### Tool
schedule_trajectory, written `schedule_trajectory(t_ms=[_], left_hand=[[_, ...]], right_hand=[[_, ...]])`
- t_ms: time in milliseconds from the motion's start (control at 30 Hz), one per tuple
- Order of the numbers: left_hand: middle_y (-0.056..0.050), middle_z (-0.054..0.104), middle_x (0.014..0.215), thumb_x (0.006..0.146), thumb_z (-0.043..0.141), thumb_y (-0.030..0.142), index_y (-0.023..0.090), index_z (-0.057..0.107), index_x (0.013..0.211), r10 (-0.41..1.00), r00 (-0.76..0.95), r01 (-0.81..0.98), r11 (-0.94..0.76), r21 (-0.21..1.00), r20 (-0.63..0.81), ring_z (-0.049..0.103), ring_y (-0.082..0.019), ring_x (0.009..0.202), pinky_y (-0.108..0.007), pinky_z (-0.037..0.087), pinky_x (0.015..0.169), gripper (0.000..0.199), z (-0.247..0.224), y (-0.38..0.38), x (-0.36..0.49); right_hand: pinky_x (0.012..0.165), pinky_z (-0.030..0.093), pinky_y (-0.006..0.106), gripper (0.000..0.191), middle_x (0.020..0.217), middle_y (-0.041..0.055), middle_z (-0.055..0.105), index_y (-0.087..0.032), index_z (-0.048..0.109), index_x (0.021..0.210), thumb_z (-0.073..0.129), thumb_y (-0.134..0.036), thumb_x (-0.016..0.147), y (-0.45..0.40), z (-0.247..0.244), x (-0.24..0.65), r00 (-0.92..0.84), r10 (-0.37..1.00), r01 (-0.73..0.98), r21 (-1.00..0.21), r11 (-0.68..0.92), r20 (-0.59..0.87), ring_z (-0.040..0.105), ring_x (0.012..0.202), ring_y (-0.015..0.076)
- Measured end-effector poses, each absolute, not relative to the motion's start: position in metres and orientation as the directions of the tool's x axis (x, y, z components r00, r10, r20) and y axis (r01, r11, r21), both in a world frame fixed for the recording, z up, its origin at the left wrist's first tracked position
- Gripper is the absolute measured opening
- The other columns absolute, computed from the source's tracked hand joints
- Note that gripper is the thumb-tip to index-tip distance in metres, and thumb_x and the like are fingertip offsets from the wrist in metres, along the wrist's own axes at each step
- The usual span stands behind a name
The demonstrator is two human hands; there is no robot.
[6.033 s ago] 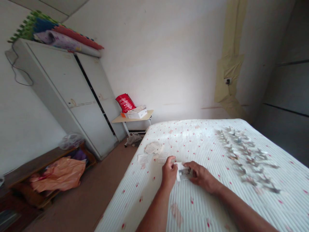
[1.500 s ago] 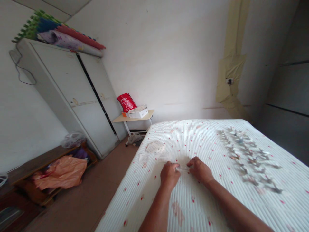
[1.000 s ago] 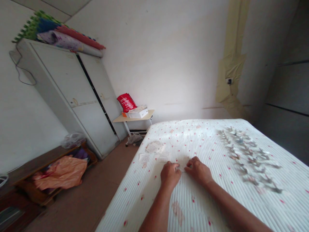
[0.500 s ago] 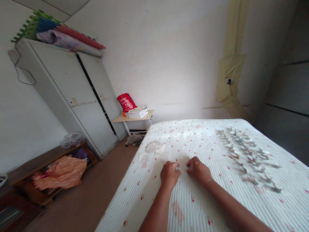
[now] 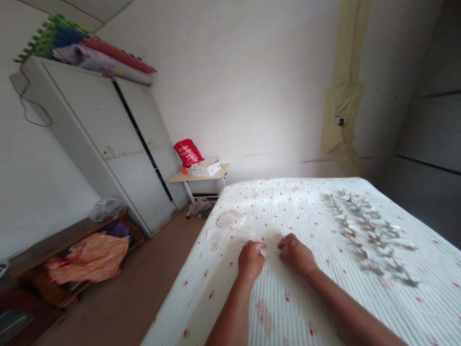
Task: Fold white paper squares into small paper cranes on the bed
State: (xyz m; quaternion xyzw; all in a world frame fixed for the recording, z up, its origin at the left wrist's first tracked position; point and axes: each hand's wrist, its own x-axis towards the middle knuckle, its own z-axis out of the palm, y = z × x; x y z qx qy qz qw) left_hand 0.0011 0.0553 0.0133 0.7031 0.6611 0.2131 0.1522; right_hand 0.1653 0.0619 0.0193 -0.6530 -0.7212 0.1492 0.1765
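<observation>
A small piece of printed paper (image 5: pixel 272 249) lies between my two hands on the bed, its edges partly covered by my fingers. My left hand (image 5: pixel 251 258) is closed on its left edge, thumb on top. At the right edge, my right hand (image 5: pixel 296 253) pinches the same paper with curled fingers. Just beyond my left hand is a printed paper square (image 5: pixel 244 234), and another paper square (image 5: pixel 215 235) lies to its left. Behind them rests a loose pile of printed paper pieces (image 5: pixel 230 219).
Rows of small folded paper figures (image 5: pixel 372 230) stand on the right of the bed (image 5: pixel 281 298). A small side table (image 5: pixel 176 177) with a red bag (image 5: pixel 188 153) and white box (image 5: pixel 207 169) stands past the far left corner. A grey cabinet (image 5: pixel 108 129) is at left.
My left hand has shifted slightly left, and more of the paper shows between my hands. The right hand stays nearly in place.
</observation>
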Motion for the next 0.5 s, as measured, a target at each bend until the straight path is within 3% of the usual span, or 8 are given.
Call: schedule_trajectory(t_ms=[500], left_hand=[[-0.002, 0.062, 0.091, 0.07, 0.046, 0.012, 0.025, 0.065, 0.098, 0.995, 0.04, 0.87, -0.082, 0.486, 0.096, 0.055, -0.013, 0.086, -0.021, 0.04, 0.078, 0.036, 0.0093, 0.0567, 0.0003]], right_hand=[[0.06, 0.033, 0.022, 0.019, 0.101, 0.0037, 0.055, -0.02, 0.063, 0.083, 0.048, -0.013, 0.073, 0.0637, 0.0174, 0.1669, -0.095, 0.993, 0.875, -0.47, 0.115, 0.065, 0.056, 0.072, 0.0116]])
